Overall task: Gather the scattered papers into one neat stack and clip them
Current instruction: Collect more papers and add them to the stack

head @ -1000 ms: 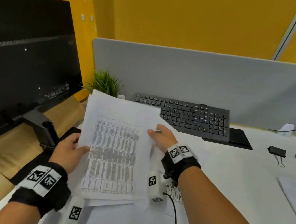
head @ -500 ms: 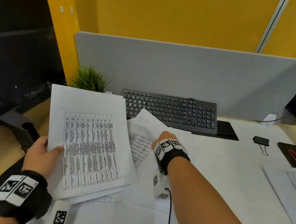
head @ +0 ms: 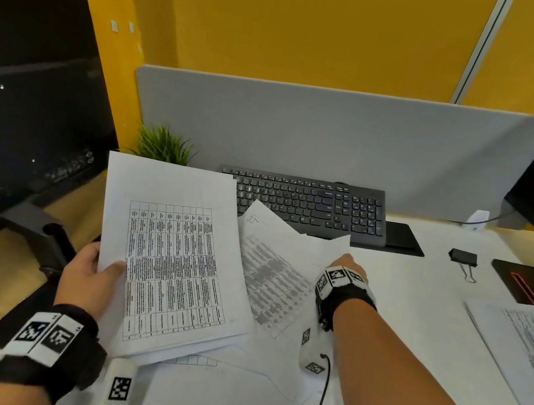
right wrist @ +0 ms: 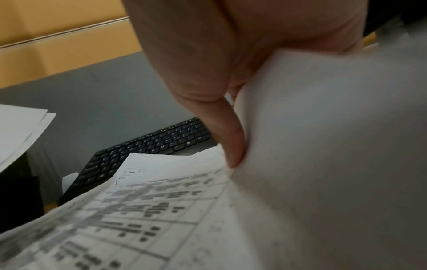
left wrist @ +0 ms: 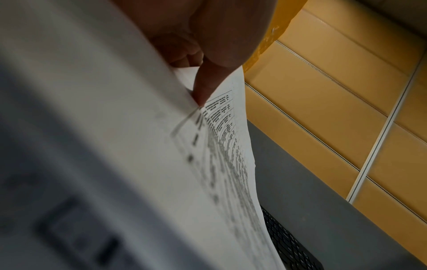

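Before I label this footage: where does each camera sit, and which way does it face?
Head: worn on the head, looking forward and down at the desk; shows both forearms, the left hand holding the paper stack, and the right hand.
Left wrist: looks along the hand; a thumb presses the stack.
Right wrist: looks along the hand; its thumb presses on a loose sheet.
Shared: all three show the keyboard and grey partition.

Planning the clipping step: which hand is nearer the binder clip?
Right. The right hand grips loose sheets mid-desk, with bare desk between it and the binder clip to its right. The left hand holds the stack at the far left.
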Demonstrator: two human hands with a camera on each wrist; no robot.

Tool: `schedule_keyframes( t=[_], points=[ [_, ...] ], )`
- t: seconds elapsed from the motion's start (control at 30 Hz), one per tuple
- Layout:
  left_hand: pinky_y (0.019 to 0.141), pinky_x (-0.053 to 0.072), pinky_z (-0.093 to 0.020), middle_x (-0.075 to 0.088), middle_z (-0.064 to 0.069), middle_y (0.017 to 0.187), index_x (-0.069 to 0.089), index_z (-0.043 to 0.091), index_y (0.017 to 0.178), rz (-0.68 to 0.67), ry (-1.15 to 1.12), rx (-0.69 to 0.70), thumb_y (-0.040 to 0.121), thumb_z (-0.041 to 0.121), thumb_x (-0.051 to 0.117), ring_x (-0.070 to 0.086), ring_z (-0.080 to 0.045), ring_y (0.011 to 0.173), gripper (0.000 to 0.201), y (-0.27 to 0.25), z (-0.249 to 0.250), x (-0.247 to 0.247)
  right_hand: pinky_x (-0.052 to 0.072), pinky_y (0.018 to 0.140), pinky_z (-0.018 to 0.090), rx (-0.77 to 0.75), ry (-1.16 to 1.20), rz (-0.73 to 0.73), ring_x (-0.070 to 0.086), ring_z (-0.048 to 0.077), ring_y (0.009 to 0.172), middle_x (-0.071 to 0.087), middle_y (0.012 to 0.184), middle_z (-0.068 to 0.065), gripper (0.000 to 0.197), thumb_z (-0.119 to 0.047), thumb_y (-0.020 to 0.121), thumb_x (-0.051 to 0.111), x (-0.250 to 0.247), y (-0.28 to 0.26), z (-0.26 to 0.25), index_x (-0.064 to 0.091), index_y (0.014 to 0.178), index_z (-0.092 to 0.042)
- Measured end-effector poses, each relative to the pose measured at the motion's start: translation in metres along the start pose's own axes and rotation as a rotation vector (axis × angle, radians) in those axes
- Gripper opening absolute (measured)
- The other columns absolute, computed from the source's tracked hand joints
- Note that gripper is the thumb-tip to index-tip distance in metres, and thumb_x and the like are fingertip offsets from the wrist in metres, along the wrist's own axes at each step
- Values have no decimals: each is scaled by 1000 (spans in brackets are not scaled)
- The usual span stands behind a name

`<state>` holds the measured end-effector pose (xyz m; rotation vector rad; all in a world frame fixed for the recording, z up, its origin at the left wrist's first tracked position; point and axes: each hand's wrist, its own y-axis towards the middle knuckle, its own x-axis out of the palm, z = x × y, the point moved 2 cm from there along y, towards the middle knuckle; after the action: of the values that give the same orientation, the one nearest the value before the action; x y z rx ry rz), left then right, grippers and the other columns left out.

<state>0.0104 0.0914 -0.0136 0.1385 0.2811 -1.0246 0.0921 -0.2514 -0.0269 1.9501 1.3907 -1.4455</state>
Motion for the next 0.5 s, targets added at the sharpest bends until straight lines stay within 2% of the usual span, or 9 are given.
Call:
schedule_keyframes(
  t=[0.07, 0.17, 0.23, 0.3, 0.43, 0.47, 0.5],
  points=[
    [88, 40, -44, 58, -14, 122, 50, 10, 121, 19, 15, -10, 89, 9, 54, 54, -27, 98, 33, 3, -3, -5, 45, 91, 45, -54, 41, 75, 53, 38, 116, 53, 127, 19, 49, -11, 84, 55, -14, 4, 1, 38, 130, -9],
    [94, 42, -51, 58, -15, 124, 50, 11, 120, 46, 43, -30, 89, 11, 54, 55, -35, 107, 32, 7, -6, -9, 50, 89, 44, -152, 52, 165, 58, 41, 107, 57, 118, 24, 57, -10, 86, 55, -50, 8, -5, 30, 137, -6],
    [96, 41, -52, 58, -16, 124, 50, 11, 121, 55, 51, -36, 89, 11, 55, 55, -36, 109, 32, 9, -7, -8, 48, 81, 37, -260, 52, 277, 59, 39, 104, 61, 116, 22, 43, -10, 86, 55, -85, 3, -13, 46, 128, -4],
    [96, 41, -50, 57, -17, 125, 50, 10, 122, 37, 61, -26, 89, 10, 53, 54, -36, 111, 33, 10, -6, -2, 46, 77, 32, -383, 82, 326, 62, 36, 100, 66, 110, 17, 29, -11, 86, 59, -123, -14, -23, 62, 115, -9],
    [98, 38, -43, 56, -18, 128, 50, 6, 123, 1, 85, 19, 90, 4, 49, 52, -35, 115, 33, 8, 0, 15, 46, 78, 29, -674, 331, 286, 63, 24, 90, 66, 95, 1, 23, -20, 88, 63, -178, -68, -40, 67, 110, -17],
    [97, 36, -39, 56, -17, 128, 51, 5, 122, -6, 94, 30, 90, 2, 49, 52, -34, 116, 33, 6, 2, 19, 48, 77, 29, -752, 482, 227, 65, 22, 87, 69, 94, -1, 20, -20, 89, 62, -185, -81, -42, 68, 108, -18],
    [96, 36, -36, 56, -17, 127, 52, 4, 122, -14, 99, 37, 90, 0, 49, 52, -33, 116, 32, 5, 3, 23, 53, 76, 32, -811, 688, 105, 68, 21, 85, 73, 94, -1, 18, -17, 89, 62, -190, -93, -45, 68, 106, -17]
  ],
)
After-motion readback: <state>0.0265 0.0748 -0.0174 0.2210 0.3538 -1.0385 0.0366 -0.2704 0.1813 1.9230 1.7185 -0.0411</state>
